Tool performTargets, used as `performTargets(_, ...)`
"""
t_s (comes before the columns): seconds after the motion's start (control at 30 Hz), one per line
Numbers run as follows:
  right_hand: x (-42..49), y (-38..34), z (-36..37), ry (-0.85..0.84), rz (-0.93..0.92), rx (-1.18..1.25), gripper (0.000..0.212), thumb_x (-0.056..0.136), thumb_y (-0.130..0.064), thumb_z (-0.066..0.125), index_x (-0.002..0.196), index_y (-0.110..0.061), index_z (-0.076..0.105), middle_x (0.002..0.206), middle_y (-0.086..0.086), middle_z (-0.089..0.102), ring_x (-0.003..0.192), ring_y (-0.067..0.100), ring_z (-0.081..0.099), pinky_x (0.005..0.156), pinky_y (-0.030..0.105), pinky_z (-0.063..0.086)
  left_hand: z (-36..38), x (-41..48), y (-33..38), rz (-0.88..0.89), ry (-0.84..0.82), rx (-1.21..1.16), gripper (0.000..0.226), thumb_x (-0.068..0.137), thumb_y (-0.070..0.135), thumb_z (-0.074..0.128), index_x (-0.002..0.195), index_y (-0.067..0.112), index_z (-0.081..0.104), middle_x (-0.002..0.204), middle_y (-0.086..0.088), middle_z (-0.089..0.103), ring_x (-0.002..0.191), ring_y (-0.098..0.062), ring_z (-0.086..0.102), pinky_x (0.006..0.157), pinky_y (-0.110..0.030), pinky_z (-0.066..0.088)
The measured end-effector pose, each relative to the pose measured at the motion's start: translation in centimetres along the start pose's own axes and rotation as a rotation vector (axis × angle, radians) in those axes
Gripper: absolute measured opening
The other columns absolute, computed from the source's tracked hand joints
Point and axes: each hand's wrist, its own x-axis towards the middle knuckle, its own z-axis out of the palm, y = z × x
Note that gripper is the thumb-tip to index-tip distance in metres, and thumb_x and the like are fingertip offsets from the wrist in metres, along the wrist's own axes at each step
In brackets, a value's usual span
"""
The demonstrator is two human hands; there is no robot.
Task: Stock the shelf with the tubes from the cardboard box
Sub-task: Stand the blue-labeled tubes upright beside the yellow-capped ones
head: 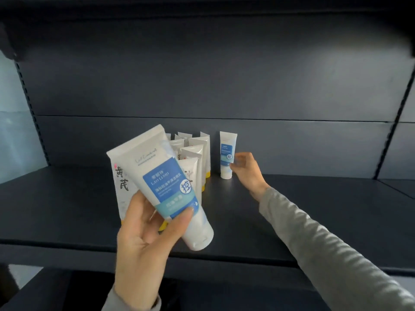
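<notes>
Grip, left hand (143,239): my thumb and curled fingers clamp the lower body of a blue tube (166,176), with the thumb pressed on its front just above the cap. Orientation: cap down, crimped end up, tilted to the left, held in the air in front of the shelf (314,209).

Grip, right hand (249,173): arm extended toward the back of the shelf, fingers loosely curled, tips at the right edge of a second blue tube (227,153). I cannot tell whether these fingers pinch it or only lie beside it.

Second blue tube: upright on its cap on the shelf, near the back panel (202,75), apart from the rest.

Yellow-cap tubes (195,158): white, upright on their caps, packed in rows left of the second blue tube, partly hidden behind the one I hold.

Front tube (120,180): white, black characters, yellow cap, directly behind the blue tube. I cannot tell whether it stands on the shelf or sits in my left hand.

Sleeves (336,254): grey.
</notes>
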Motion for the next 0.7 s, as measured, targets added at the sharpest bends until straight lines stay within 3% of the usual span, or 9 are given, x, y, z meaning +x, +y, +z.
performTargets(0.07,-3.9,-1.6,-0.9,-0.065,-0.082,0.133,0.025,0.096,-0.011,0.052,0.12,-0.011,0.05,0.126,0.005,0.056,0.111,0.018,0.056,0.095,0.031,0.048,1.0,0.0,0.1,-0.054,-0.007,-0.064,0.056,0.068,0.008,0.076,0.118,0.022,0.055,0.113,-0.003,0.066,0.106,-0.019,0.063,0.087,-0.047,0.053)
performTargets(0.13,-8.2,-2.9,-1.8,-0.115,-0.18,0.207,0.019,0.097,-0.019,0.051,0.116,-0.017,0.055,0.121,0.0,0.06,0.109,0.013,0.059,0.096,0.033,0.05,2.0,0.0,0.5,-0.111,0.015,-0.113,0.055,0.068,0.004,0.066,0.12,0.014,0.052,0.112,-0.008,0.066,0.105,-0.023,0.064,0.091,-0.055,0.049)
performTargets(0.23,-14.0,-3.9,-3.0,-0.195,-0.3,0.224,0.027,0.093,-0.033,0.054,0.119,-0.025,0.055,0.118,-0.006,0.062,0.111,0.01,0.058,0.096,0.035,0.049,3.1,-0.2,0.5,-0.143,-0.014,-0.118,0.053,0.067,0.006,0.066,0.118,0.011,0.052,0.11,-0.01,0.066,0.102,-0.023,0.064,0.093,-0.055,0.047)
performTargets(0.37,-19.0,-4.7,-3.8,-0.273,-0.404,0.204,0.044,0.088,-0.03,0.063,0.13,-0.031,0.05,0.122,-0.011,0.061,0.115,0.014,0.058,0.087,0.026,0.052,4.3,-0.6,0.0,-0.145,-0.092,-0.141,0.056,0.066,0.009,0.071,0.118,0.012,0.051,0.107,-0.008,0.068,0.1,-0.02,0.066,0.085,-0.04,0.055)
performTargets(0.5,-20.5,-4.7,-4.2,-0.202,-0.389,0.12,0.043,0.085,-0.025,0.069,0.124,-0.038,0.054,0.122,-0.015,0.062,0.113,0.013,0.06,0.087,0.034,0.055,5.2,-1.0,-0.8,-0.143,-0.095,-0.178,0.042,0.072,0.001,0.067,0.109,0.015,0.053,0.097,-0.001,0.07,0.091,-0.011,0.068,0.071,-0.021,0.054)
performTargets(0.7,-20.9,-4.0,-4.8,-0.144,-0.292,0.126,0.046,0.078,-0.024,0.076,0.117,-0.037,0.056,0.111,-0.013,0.067,0.101,0.011,0.065,0.078,0.024,0.055,5.3,-1.4,-1.5,-0.132,-0.158,-0.111,0.039,0.076,-0.003,0.066,0.11,0.013,0.054,0.101,-0.003,0.069,0.093,-0.01,0.067,0.068,-0.015,0.051)
